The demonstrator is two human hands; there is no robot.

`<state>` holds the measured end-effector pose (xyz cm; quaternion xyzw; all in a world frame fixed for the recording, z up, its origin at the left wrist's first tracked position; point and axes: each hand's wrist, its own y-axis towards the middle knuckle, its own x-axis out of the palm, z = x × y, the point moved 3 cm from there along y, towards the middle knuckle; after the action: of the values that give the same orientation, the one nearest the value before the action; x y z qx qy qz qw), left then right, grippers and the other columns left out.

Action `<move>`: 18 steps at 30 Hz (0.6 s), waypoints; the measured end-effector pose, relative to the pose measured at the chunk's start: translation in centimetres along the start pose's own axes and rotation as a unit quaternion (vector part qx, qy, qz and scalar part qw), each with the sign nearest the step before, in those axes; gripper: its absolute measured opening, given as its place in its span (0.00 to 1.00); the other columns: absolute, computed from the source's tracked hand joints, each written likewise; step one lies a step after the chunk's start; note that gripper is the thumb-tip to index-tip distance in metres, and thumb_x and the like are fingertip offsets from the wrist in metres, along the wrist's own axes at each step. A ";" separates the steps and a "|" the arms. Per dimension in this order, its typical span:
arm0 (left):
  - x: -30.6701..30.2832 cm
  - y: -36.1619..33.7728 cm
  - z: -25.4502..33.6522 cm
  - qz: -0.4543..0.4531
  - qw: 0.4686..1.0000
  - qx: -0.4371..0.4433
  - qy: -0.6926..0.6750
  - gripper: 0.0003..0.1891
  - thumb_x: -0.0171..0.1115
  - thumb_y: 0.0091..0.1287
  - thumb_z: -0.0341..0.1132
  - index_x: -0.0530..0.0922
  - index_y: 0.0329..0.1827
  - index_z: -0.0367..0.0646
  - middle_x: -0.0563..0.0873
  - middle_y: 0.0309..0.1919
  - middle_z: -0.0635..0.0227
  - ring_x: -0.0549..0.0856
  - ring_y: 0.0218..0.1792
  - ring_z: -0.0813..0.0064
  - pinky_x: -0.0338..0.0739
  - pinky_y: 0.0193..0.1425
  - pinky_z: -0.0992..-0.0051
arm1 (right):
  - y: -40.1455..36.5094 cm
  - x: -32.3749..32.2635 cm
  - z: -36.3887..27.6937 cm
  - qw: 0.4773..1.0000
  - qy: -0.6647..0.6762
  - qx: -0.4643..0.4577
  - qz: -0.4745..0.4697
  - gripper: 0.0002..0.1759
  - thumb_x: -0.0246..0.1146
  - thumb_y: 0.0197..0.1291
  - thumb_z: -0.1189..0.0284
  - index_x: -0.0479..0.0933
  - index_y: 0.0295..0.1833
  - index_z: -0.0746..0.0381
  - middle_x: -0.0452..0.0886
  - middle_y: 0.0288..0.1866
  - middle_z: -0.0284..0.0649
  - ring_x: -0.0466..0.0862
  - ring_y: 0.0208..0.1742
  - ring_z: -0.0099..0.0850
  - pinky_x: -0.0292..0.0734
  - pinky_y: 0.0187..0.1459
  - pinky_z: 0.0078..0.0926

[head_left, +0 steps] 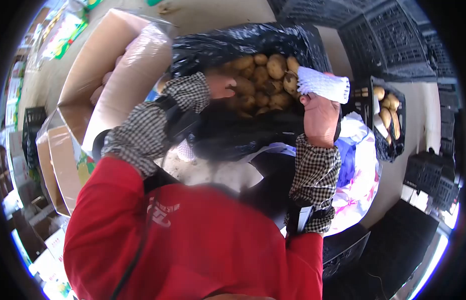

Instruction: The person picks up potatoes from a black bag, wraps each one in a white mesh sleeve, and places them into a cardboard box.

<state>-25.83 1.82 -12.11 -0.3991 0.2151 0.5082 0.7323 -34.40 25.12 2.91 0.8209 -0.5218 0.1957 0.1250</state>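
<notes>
Several potatoes (276, 66) lie in a crate lined with black plastic (243, 40), some with dark patches. At the left side of the pile, my left hand (220, 86) reaches over the potatoes, slightly blurred. Its fingers look apart, and I see nothing held in them. My right hand (320, 120) is closed around a white foam net sleeve (323, 85) at the right edge of the pile. Whether a potato is inside the sleeve is hidden. Both forearms wear checked sleeve covers.
An open cardboard box (113, 65) with wrapped items stands at the left. To the right is a small black crate (388, 112) holding potatoes. Beside my right forearm sits a white and pink plastic bag (360, 185). Black crates (388, 40) are stacked at the upper right.
</notes>
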 end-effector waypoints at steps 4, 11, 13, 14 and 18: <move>5.8 4.4 0.5 -0.107 0.980 -0.082 0.146 0.23 0.56 0.59 0.43 0.68 0.55 0.40 0.78 0.45 0.57 0.78 0.47 0.68 0.71 0.51 0.72 | 0.7 -0.4 -0.1 0.998 0.020 0.038 0.039 0.15 0.51 0.58 0.77 0.65 0.52 0.63 0.74 0.45 0.42 0.76 0.40 0.30 0.72 0.32 0.24; 11.2 7.4 -3.2 -0.183 0.965 -0.095 0.162 0.24 0.57 0.58 0.42 0.68 0.56 0.41 0.78 0.45 0.60 0.78 0.46 0.70 0.72 0.49 0.73 | 0.9 -1.8 -0.6 0.992 0.108 0.033 0.060 0.18 0.47 0.61 0.63 0.65 0.52 0.63 0.73 0.47 0.42 0.75 0.44 0.36 0.72 0.34 0.30; 11.5 7.9 -4.3 -0.192 0.963 -0.097 0.160 0.24 0.57 0.58 0.41 0.67 0.56 0.41 0.78 0.45 0.61 0.78 0.46 0.71 0.72 0.49 0.74 | 0.7 -2.1 -0.8 0.982 0.171 0.012 0.075 0.19 0.53 0.59 0.65 0.66 0.52 0.65 0.75 0.45 0.45 0.78 0.42 0.38 0.75 0.35 0.29; 11.7 8.1 -4.7 -0.197 0.963 -0.099 0.158 0.24 0.57 0.58 0.41 0.67 0.56 0.41 0.78 0.45 0.61 0.78 0.46 0.72 0.72 0.48 0.74 | 0.7 -2.4 -0.7 0.985 0.153 0.002 0.084 0.20 0.55 0.57 0.64 0.66 0.52 0.65 0.74 0.47 0.45 0.78 0.42 0.36 0.75 0.34 0.28; 13.0 8.8 -5.1 -0.211 0.959 -0.098 0.162 0.25 0.58 0.57 0.41 0.67 0.57 0.41 0.78 0.45 0.63 0.78 0.46 0.73 0.72 0.48 0.75 | 0.2 -3.0 -0.7 0.995 0.073 0.009 0.066 0.18 0.51 0.61 0.60 0.67 0.50 0.60 0.73 0.47 0.38 0.76 0.43 0.33 0.72 0.32 0.28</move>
<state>-28.35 6.67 -27.72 -0.5820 0.1909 0.2891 0.7356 -35.86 27.72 2.24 0.7695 -0.5623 0.2675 0.1418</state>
